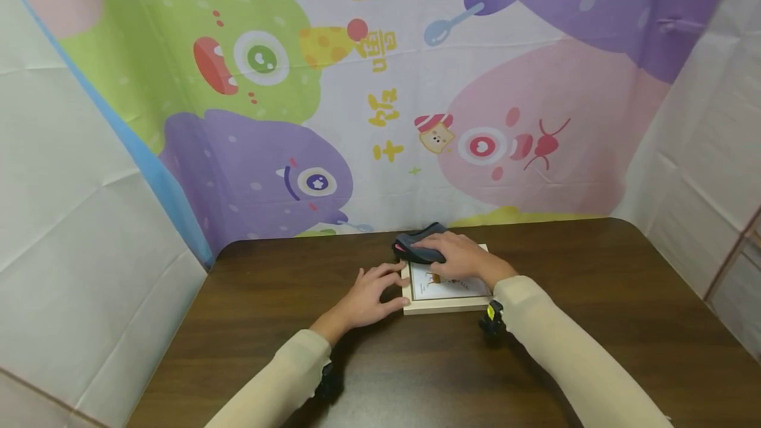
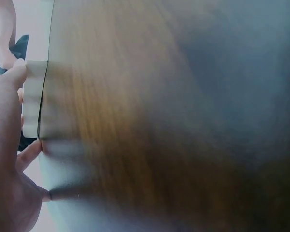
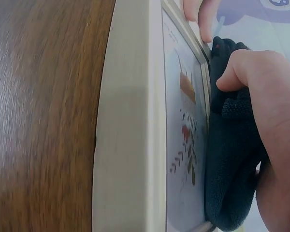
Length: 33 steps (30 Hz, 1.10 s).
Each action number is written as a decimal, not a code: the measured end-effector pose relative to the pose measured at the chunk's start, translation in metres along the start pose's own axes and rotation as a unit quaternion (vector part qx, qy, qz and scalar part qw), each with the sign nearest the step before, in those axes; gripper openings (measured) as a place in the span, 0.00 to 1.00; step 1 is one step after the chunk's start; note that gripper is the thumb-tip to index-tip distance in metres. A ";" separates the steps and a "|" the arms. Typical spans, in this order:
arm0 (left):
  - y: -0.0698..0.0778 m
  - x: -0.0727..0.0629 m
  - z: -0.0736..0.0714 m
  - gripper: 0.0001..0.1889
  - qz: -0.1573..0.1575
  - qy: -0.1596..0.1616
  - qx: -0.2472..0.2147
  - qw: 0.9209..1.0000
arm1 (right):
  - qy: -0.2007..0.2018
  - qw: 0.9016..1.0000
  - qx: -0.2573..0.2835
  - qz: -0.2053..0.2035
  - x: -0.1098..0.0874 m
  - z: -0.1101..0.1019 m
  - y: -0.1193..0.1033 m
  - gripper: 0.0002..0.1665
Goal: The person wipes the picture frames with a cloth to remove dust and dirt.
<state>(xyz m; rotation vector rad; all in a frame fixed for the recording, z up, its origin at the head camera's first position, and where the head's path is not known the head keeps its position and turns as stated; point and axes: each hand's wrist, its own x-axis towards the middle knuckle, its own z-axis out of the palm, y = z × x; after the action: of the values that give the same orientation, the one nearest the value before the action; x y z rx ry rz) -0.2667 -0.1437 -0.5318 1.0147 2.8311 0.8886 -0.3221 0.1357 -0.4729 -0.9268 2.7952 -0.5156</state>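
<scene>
A picture frame [image 1: 446, 307] with a pale wooden border lies flat on the dark wood table. Behind its glazing is a print of an animal and red-and-green sprigs [image 3: 188, 140]. My right hand [image 1: 460, 256] grips a folded dark blue-grey cloth [image 1: 419, 246] over the frame's far left part, its thumb pressed on the folds in the right wrist view. At the frame's left side, my left hand [image 1: 371, 296] lies with fingers spread. Its thumb touches the near left corner, and some fingertips reach the tabletop in the left wrist view.
The brown table [image 1: 404, 375] extends around the frame on all sides. Behind its far edge hangs a curtain [image 1: 392, 183] printed with cartoon monsters. Pale sheets [image 1: 77, 203] hang at the left and right. Each wrist wears a small black camera [image 1: 492, 319].
</scene>
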 end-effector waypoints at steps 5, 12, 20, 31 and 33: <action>-0.003 0.000 0.001 0.27 0.005 0.005 0.003 1.000 | -0.003 1.000 -0.008 -0.005 -0.001 -0.001 0.006 0.37; 0.022 -0.002 -0.013 0.21 -0.030 -0.020 0.008 0.999 | 0.004 1.000 0.000 0.007 -0.003 -0.003 0.013 0.36; 0.009 -0.003 -0.005 0.24 0.002 0.011 -0.005 1.000 | 0.034 0.999 0.019 0.029 -0.010 -0.009 0.027 0.31; -0.003 0.000 0.004 0.23 -0.017 0.009 -0.022 1.000 | 0.052 0.998 0.025 0.036 -0.033 -0.018 0.061 0.31; -0.006 0.001 0.006 0.23 -0.016 0.010 -0.024 1.000 | 0.054 0.997 0.026 0.038 -0.036 -0.019 0.063 0.31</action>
<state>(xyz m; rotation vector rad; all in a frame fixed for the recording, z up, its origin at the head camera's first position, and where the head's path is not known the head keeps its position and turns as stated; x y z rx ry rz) -0.2697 -0.1439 -0.5393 0.9582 2.8200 0.9635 -0.3328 0.2102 -0.4770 -0.8006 2.8842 -0.6429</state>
